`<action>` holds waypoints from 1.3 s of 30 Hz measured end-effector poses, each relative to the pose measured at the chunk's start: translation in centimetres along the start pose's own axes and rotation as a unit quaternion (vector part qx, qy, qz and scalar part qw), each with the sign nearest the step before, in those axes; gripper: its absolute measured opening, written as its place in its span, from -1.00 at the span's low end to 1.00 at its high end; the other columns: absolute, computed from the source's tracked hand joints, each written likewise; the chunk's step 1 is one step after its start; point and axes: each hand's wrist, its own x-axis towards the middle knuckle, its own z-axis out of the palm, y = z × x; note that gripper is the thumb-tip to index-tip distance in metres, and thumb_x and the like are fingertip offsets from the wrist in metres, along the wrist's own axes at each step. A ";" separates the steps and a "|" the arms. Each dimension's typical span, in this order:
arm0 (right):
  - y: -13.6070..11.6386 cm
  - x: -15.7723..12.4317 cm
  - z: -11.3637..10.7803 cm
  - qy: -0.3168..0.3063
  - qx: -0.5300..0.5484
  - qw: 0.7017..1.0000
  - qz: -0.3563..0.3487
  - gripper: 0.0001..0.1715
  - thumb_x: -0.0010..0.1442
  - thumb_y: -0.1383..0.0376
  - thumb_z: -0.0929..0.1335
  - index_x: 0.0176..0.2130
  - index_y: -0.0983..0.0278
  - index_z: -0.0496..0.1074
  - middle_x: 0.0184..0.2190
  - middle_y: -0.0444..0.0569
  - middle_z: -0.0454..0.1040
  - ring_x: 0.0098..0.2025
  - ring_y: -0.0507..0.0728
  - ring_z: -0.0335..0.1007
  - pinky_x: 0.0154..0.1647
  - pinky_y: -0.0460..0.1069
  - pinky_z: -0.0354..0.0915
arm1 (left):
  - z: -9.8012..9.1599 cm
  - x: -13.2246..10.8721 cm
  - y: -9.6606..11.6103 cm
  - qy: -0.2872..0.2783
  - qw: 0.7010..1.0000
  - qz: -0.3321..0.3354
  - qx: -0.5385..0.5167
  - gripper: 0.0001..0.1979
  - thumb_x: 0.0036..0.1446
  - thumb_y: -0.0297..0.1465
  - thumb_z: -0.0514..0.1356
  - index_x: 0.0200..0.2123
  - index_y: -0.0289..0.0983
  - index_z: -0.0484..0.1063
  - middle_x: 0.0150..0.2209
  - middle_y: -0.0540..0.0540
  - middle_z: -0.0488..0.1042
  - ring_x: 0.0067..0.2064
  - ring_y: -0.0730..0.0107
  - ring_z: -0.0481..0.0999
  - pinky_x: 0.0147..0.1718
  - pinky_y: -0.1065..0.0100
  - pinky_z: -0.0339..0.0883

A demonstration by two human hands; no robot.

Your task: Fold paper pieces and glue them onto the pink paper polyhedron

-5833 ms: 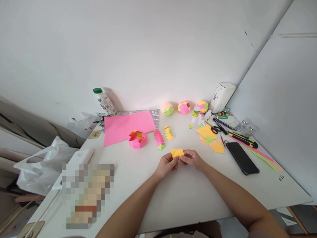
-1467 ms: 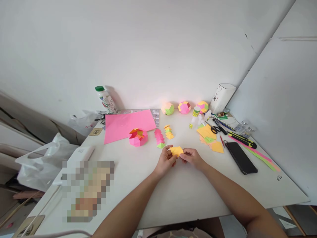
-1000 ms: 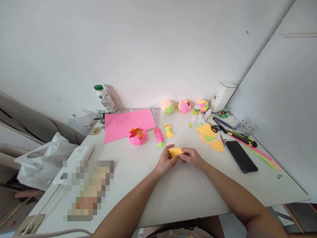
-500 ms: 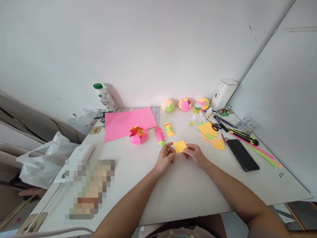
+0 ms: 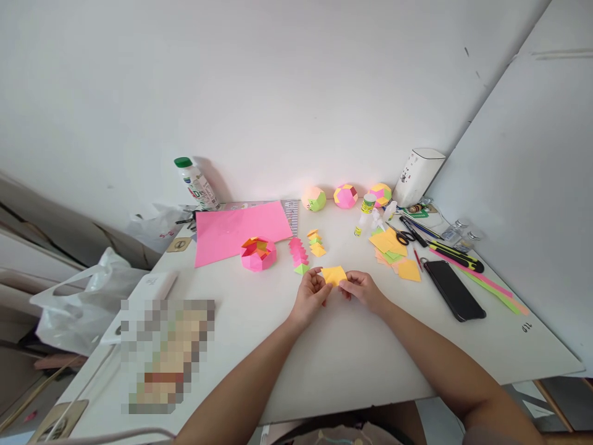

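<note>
Both hands meet over the middle of the white table [image 5: 333, 364] and pinch a small yellow paper square [image 5: 334, 275]. My left hand [image 5: 310, 296] grips its left edge with curled fingers. My right hand [image 5: 365, 289] pinches its right edge. Just beyond the paper lie a row of folded pink and green pieces [image 5: 299, 255] and a short stack of folded yellow pieces [image 5: 316, 242]. A pink paper bowl [image 5: 258, 253] with orange and yellow inside sits further left.
A large pink sheet [image 5: 238, 228] lies at the back left beside a green-capped bottle [image 5: 194, 182]. Three paper balls [image 5: 345, 196], a glue bottle [image 5: 365, 210], loose yellow squares [image 5: 391, 250], scissors [image 5: 405, 235], pens and a black phone [image 5: 454, 290] fill the right side. A white plastic bag [image 5: 78, 303] hangs at the left edge.
Across the frames the hands kept hold of the yellow paper, turning and working it. In the last half second the paper tilted slightly lower and the right hand closed in toward the left.
</note>
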 end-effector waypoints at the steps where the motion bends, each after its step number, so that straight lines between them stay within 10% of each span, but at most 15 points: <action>1: 0.1 0.0 0.0 -0.002 0.000 1.000 0.000 -0.67 0.08 0.09 0.40 -0.48 0.30 0.41 -0.57 -0.13 0.39 -0.53 0.01 0.28 -0.50 -0.06 0.25 | 0.0 0.0 0.0 0.002 1.000 -0.002 -0.001 -0.50 -0.03 -0.27 0.29 -0.05 -0.21 0.17 -0.44 0.13 0.22 -0.55 0.62 0.26 -0.62 0.50 0.22; 39: 0.9 0.4 -0.3 -0.005 0.062 0.998 -0.017 -0.67 0.00 0.36 0.32 -0.17 0.24 0.47 -0.49 -0.13 0.43 -0.49 0.03 0.32 -0.49 -0.05 0.25 | -0.2 -0.2 0.4 -0.043 0.999 -0.026 -0.010 -0.43 -0.02 -0.18 0.29 0.00 -0.21 0.15 -0.50 0.14 0.27 -0.58 0.60 0.23 -0.59 0.48 0.17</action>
